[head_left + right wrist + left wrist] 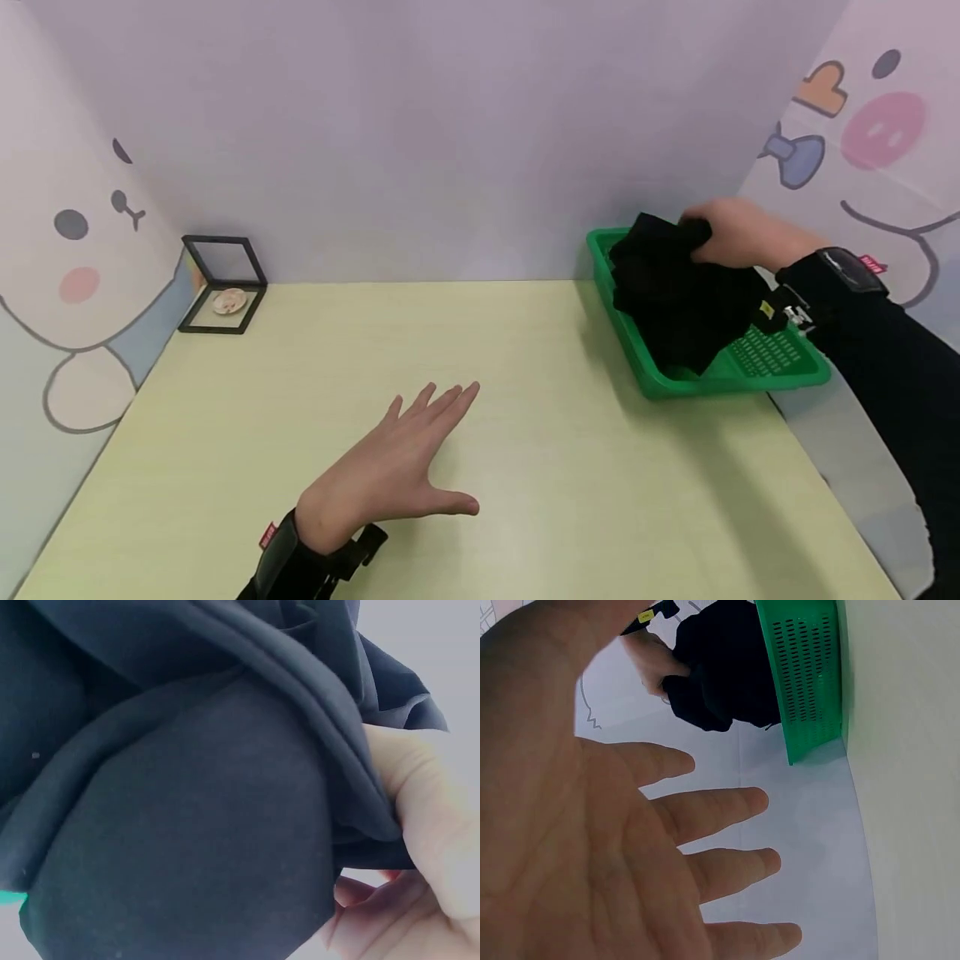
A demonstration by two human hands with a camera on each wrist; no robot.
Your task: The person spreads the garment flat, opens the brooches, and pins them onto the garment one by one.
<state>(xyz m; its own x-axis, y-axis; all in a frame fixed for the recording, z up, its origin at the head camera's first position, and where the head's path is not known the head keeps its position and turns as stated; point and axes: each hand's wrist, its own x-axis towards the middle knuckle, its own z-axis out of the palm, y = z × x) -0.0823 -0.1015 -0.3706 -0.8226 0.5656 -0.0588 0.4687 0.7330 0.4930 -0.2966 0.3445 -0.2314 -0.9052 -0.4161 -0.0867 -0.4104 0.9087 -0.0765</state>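
Observation:
A bunched black cloth (675, 292) hangs from my right hand (731, 233), which pinches its upper edge over the green basket (652, 383). The right wrist view shows thumb and fingers gripping a fold of the dark cloth (187, 825), which fills most of that picture. Part of the cloth lies within the basket's rim. My left hand (397, 467) hovers over the near middle of the table with fingers spread and thumb out, holding nothing. Its palm and straight fingers (720, 814) show large in the left wrist view, apart from the basket.
At the table's far left corner stands a black hinged frame (255, 308) with a small pale round object (229, 301) on its lower part. The basket sits at the back right of the pale yellow table (525, 350). Walls with cartoon prints enclose the back and sides.

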